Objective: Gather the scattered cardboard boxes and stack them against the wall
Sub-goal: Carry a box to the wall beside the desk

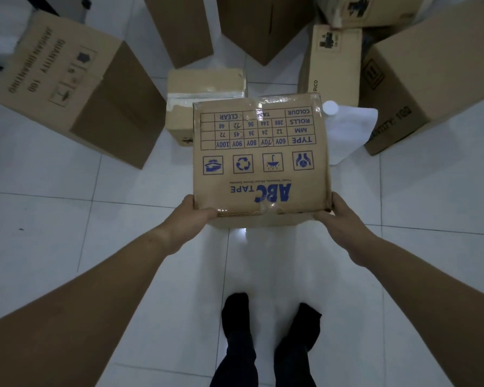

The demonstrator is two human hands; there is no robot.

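I hold a brown cardboard box printed "ABC TAPE" in blue [260, 163] in front of me above the white tiled floor. My left hand [192, 216] grips its near left corner. My right hand [338, 219] grips its near right corner. Behind it a smaller taped box [204, 85] lies on the floor, partly hidden by the held box. A large box with black print [67, 88] lies to the left. Another large box [430, 74] sits at the right, and a tall narrow box [333, 62] stands beside it.
More cardboard boxes [263, 26] stand at the back, one [179, 26] further left. A white sheet [352, 129] and a white round cap [330, 107] lie on the floor right of the held box. My feet in black socks [271, 322] stand on white tiles.
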